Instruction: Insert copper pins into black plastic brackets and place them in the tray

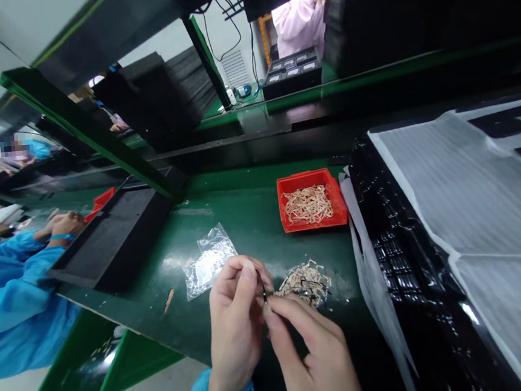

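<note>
My left hand and my right hand meet over the front of the green bench. Between their fingertips is a thin black strip, pinched from both sides; its ends are hidden by the fingers. Just beyond my right hand lies a loose pile of small beige and black strips. Farther back, a red bin holds many thin beige strips. A clear plastic bag rests on the bench behind my left hand.
On the right, black trays are stacked under white sheeting. A black open box stands at the left, beside a co-worker's blue sleeves. Below the bench edge is a green bin. A green post rises at the left.
</note>
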### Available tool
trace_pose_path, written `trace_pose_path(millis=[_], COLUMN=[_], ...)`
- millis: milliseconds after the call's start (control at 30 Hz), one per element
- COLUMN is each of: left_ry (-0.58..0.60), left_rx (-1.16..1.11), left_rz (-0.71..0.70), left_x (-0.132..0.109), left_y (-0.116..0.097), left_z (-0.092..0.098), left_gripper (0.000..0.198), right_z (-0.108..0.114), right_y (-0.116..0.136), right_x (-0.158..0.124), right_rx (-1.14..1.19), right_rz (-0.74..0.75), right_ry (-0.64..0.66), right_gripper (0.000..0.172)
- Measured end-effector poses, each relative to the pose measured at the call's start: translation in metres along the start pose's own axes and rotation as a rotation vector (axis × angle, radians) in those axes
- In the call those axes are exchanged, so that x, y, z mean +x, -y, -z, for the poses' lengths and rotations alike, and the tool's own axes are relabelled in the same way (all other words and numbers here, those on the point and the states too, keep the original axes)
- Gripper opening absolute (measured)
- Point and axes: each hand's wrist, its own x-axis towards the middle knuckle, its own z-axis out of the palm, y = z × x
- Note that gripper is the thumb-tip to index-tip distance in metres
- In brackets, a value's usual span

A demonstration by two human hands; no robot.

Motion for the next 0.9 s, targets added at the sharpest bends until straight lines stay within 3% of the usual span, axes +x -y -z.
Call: trace_pose_path(millis=[100, 233, 333, 467, 600, 700, 767, 900], left_ry=[-0.017, -0.054, 0.020, 0.232, 0.246, 0.176, 0.056, -0.227], left_rx=[0.144, 0.245, 0.369, 0.455, 0.381, 0.260, 0.132, -0.186], left_rz=[-0.101, -0.257, -0.363, -0.343, -0.271, -0.235, -0.263, -0.429], left_x=[-0.004, -0.008, -0.008, -0.007, -0.009, -0.006, 0.002, 0.027], left_y=[0.002, 0.002, -0.003, -0.011, -0.011, -0.004, -0.004, -0.028], left_z=[-0.003, -0.005, 0.003, 0.019, 0.025, 0.025, 0.030, 0.061], left_gripper=[0.008, 0.032, 0.014, 0.018, 0.011, 0.015, 0.019, 0.024], right_z=[0.000, 0.002, 0.005, 0.010, 0.009, -0.001, -0.009, -0.010], right_y=[0.001, 0.000, 0.002, 0.004, 0.001, 0.000, 0.004, 0.020], right_x=[0.000, 0.001, 0.001, 0.003, 0.006, 0.007, 0.007, 0.013], right_rx=[0.020, 0.006, -0.006, -0.035, -0.080, -0.140, -0.182, -0.209], right_rz=[-0.011, 0.004, 0.025, 0.066, 0.110, 0.153, 0.196, 0.292], right_ry=[-0.039, -0.092, -0.111, -0.083, -0.022, 0.002, 0.030, 0.096], right_gripper=[0.022, 0.019, 0.020, 0.019, 0.018, 0.021, 0.024, 0.026])
